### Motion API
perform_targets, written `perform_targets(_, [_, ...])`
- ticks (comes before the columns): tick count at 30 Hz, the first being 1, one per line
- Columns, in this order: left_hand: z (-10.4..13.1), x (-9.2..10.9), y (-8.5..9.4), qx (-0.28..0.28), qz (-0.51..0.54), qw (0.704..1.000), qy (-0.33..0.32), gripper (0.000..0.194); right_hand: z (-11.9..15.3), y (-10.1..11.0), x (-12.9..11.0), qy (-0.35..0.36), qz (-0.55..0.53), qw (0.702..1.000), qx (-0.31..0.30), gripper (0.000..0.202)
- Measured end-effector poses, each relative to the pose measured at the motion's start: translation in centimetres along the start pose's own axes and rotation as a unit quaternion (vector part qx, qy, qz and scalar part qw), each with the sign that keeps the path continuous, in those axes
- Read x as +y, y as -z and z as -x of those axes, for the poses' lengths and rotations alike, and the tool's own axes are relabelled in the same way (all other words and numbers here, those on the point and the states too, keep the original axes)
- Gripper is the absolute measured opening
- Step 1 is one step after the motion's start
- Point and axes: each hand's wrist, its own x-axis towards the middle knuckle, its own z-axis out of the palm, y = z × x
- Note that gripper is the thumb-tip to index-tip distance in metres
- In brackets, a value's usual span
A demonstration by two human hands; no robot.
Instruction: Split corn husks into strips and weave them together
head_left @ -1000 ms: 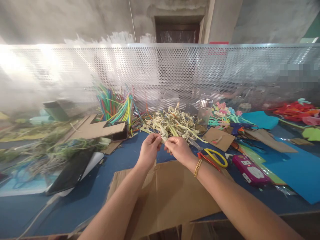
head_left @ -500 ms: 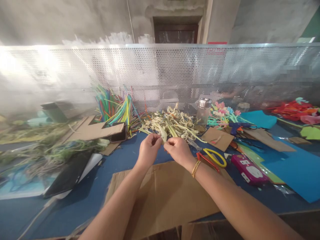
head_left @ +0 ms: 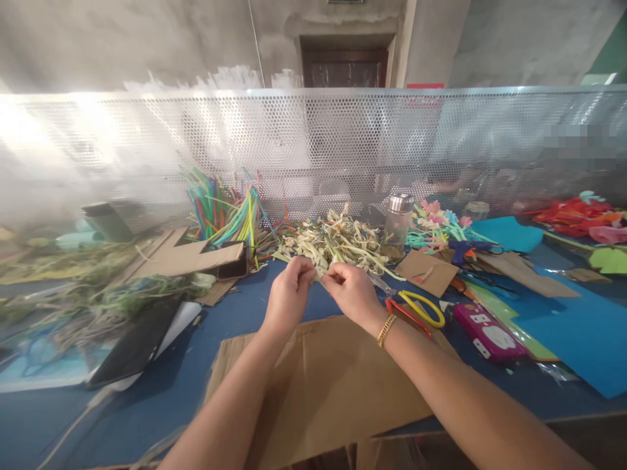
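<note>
Over the near edge of a heap of pale green, curled strips (head_left: 337,241), my left hand (head_left: 291,287) and my right hand (head_left: 350,290) face each other a short way apart. Both are closed in a pinch. Between the fingertips runs a small pale green leaf-like piece (head_left: 319,273), one end in each hand; the fingers hide most of it. Below the hands, a brown cardboard sheet (head_left: 337,385) lies on the blue tabletop. Scissors with a yellow and a red handle loop (head_left: 421,309) rest just right of my right wrist, which wears a gold bracelet.
Colored pipe cleaners (head_left: 225,209) stand in a bunch behind left. A lidded clear bottle (head_left: 399,219) is behind the heap. To the right lie a purple case (head_left: 490,331), a blue sheet (head_left: 582,333) and a glue gun (head_left: 470,251). A perforated metal screen (head_left: 333,140) closes the back.
The leaf-like piece stood up between my fingertips before; now it lies lower and shows less. My hands have shifted slightly apart and a little upward.
</note>
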Motion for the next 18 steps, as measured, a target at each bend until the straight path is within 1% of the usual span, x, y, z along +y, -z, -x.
perform_targets(3, [0.1, 0.5, -0.1, -0.023, -0.021, 0.999, -0.013, 0.006, 0.0, 0.0, 0.1, -0.004, 0.008, 1.000, 0.010, 0.020])
perform_targets(5, [0.2, 0.7, -0.2, -0.042, -0.018, 0.999, -0.020, 0.007, -0.1, 0.0, 0.2, -0.010, 0.006, 1.000, 0.025, 0.018])
perform_targets(7, [0.2, 0.8, -0.2, -0.052, -0.005, 0.998, -0.021, 0.008, -0.2, -0.1, 0.5, -0.016, -0.017, 0.999, 0.032, 0.016])
perform_targets(10, [-0.1, 0.3, -0.2, -0.020, 0.019, 1.000, -0.001, 0.008, -0.6, -0.2, 1.0, -0.031, -0.097, 0.995, 0.020, 0.013])
perform_targets(13, [-0.4, -0.6, 0.0, 0.026, 0.051, 0.998, 0.033, 0.008, -0.8, -0.2, 1.2, -0.040, -0.171, 0.984, -0.012, 0.023])
perform_targets(15, [-0.6, -1.1, 0.1, 0.048, 0.061, 0.996, 0.049, 0.010, -0.7, -0.2, 1.1, -0.026, -0.165, 0.986, -0.025, 0.023])
perform_targets(18, [-0.6, -1.2, 0.2, 0.073, 0.046, 0.995, 0.052, 0.010, -0.4, -0.3, 0.8, 0.006, -0.114, 0.993, -0.013, 0.018])
